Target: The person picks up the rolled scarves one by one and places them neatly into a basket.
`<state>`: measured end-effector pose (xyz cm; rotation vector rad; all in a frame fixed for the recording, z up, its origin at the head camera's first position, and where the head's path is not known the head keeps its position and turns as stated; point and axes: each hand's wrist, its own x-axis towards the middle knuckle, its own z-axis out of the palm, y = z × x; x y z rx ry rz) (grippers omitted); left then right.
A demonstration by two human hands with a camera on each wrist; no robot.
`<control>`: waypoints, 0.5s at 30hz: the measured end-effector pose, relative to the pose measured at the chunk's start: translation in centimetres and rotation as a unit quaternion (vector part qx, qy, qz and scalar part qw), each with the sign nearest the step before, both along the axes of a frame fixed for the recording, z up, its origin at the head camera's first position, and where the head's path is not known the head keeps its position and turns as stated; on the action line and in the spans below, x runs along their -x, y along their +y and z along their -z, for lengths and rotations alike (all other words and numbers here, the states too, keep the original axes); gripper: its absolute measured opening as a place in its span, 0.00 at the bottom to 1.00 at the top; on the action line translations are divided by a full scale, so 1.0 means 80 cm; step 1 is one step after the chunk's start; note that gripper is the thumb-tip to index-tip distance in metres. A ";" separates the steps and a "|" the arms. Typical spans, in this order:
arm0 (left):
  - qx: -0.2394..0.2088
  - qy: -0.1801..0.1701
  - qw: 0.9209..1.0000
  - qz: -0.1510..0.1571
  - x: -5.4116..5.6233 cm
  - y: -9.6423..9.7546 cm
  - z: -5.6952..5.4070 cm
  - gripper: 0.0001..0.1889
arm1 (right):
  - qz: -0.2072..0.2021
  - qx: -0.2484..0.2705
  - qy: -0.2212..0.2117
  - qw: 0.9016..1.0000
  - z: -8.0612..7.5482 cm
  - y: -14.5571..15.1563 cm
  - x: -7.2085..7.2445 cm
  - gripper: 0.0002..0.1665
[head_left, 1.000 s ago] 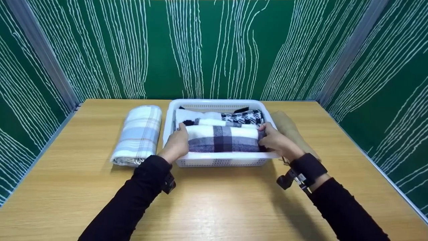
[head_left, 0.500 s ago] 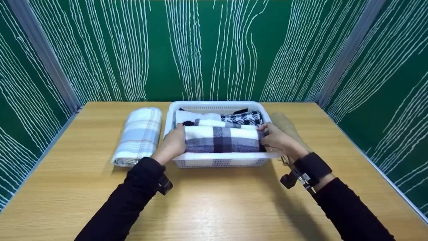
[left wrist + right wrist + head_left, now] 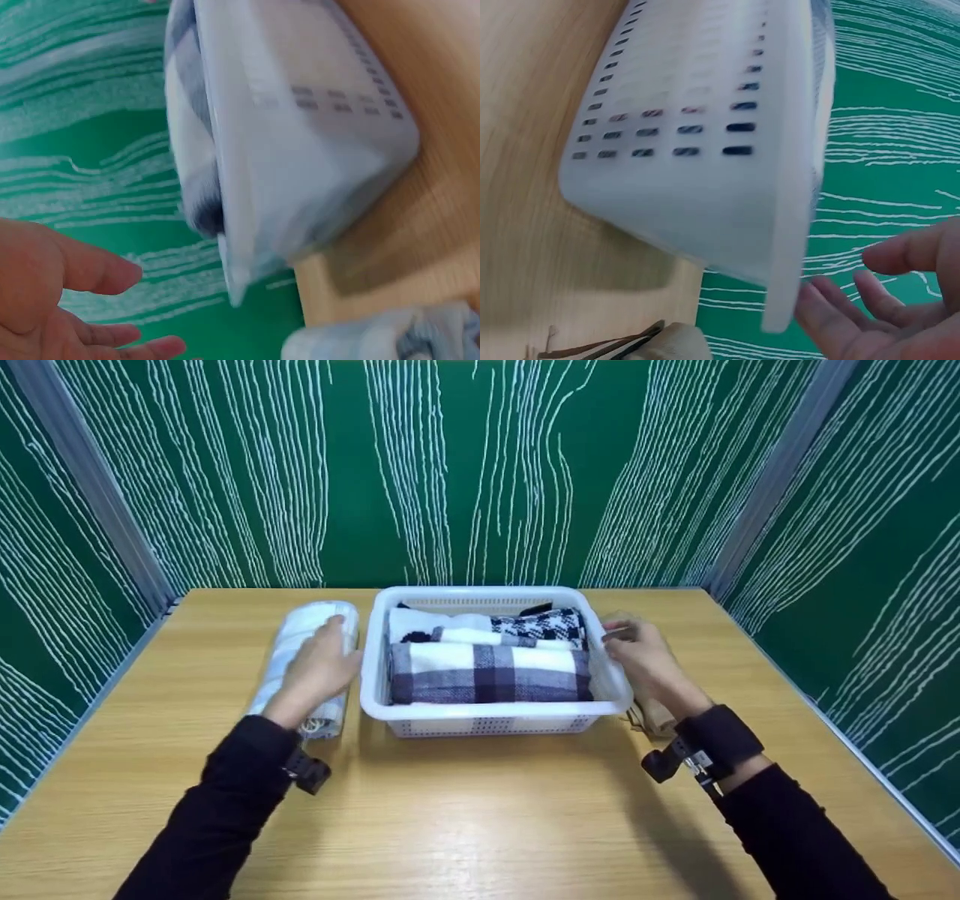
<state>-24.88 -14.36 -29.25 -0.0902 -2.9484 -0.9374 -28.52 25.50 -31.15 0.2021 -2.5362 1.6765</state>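
Note:
A white plastic basket (image 3: 495,709) stands mid-table, holding a dark purple, grey and white plaid scarf (image 3: 491,675) folded along its front. Over a rolled white and light-blue plaid scarf (image 3: 304,620) with a fringe, my left hand (image 3: 319,664) hovers with fingers extended; in the left wrist view it grips nothing. At the basket's right rim is my right hand (image 3: 649,656), fingers loosely bent, fingertips at or close to the rim (image 3: 786,247). Whether they touch it I cannot tell. Below that hand lies a tan rolled cloth (image 3: 658,716), mostly hidden.
Behind the plaid scarf, the basket also holds a black-and-white patterned cloth (image 3: 540,624) and a whitish one (image 3: 435,619). The wooden table (image 3: 465,810) ends at green walls (image 3: 360,472) with white lines at the back and sides.
Both hands have left the plaid scarf in the basket. The left has moved left over the light-blue scarf; the right has moved right, outside the basket rim.

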 end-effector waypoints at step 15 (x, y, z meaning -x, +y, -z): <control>0.046 -0.044 0.996 -0.070 0.019 -0.048 0.042 0.40 | 0.067 -0.024 -0.022 0.997 0.031 0.012 0.010 0.29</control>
